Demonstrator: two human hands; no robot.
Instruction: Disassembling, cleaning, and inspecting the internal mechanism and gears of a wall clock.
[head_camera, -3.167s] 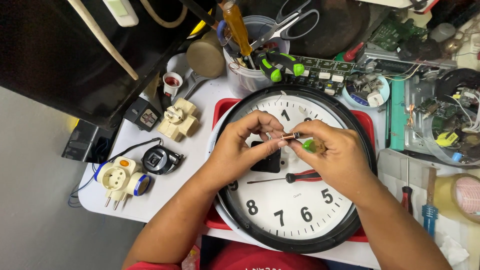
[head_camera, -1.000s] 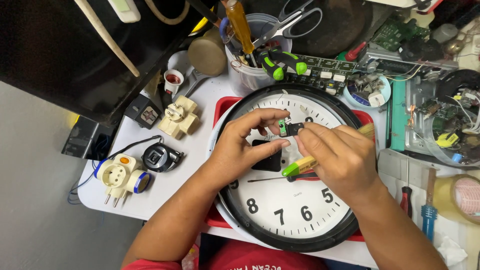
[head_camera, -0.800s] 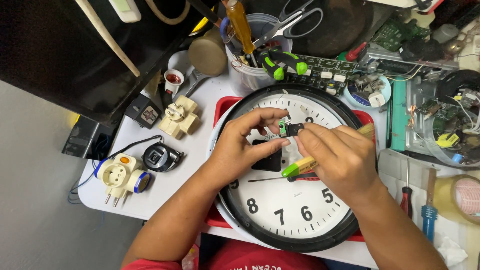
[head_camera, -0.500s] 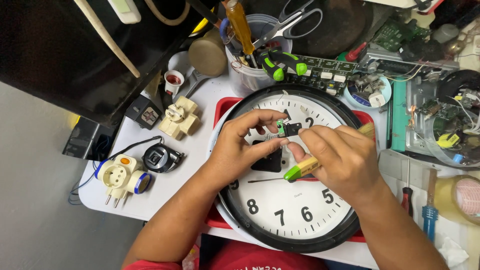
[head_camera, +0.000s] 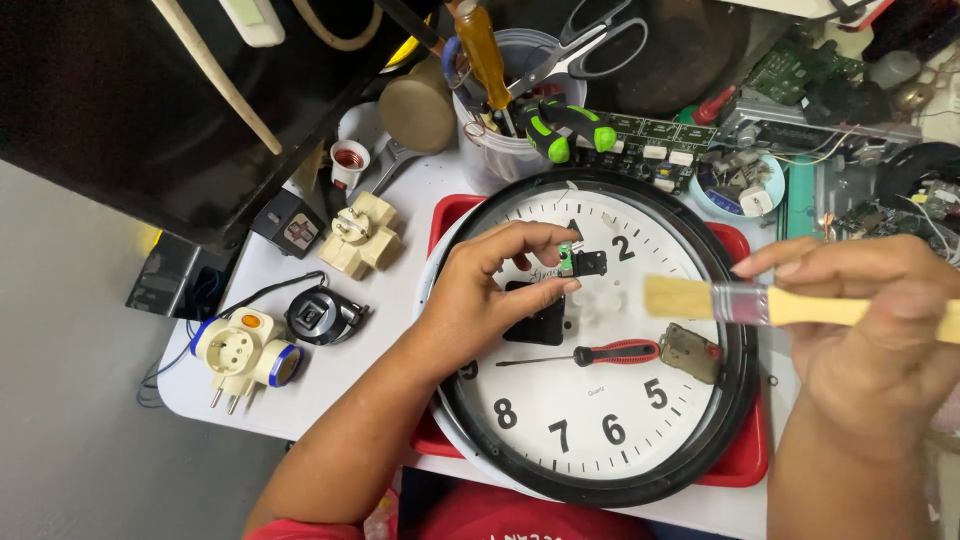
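Black-rimmed and white-faced, the wall clock (head_camera: 600, 400) lies flat on a red tray (head_camera: 745, 455), a red-handled screwdriver (head_camera: 590, 354) resting across its dial. The right hand (head_camera: 870, 330) grips a small paintbrush (head_camera: 760, 303), bristles level, fingers closed round the handle. The left hand (head_camera: 490, 300) pinches a tiny black part (head_camera: 582, 262) above the dial; brushing it well likely means light strokes and a steady pinch.

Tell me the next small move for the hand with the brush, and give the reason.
Probably bring the brush leftward until its bristles meet the small black and green part. The left hand pinches that part above the clock face, presented toward the brush, while the right hand holds the brush with its bristles pointing at the part, a gap between them.
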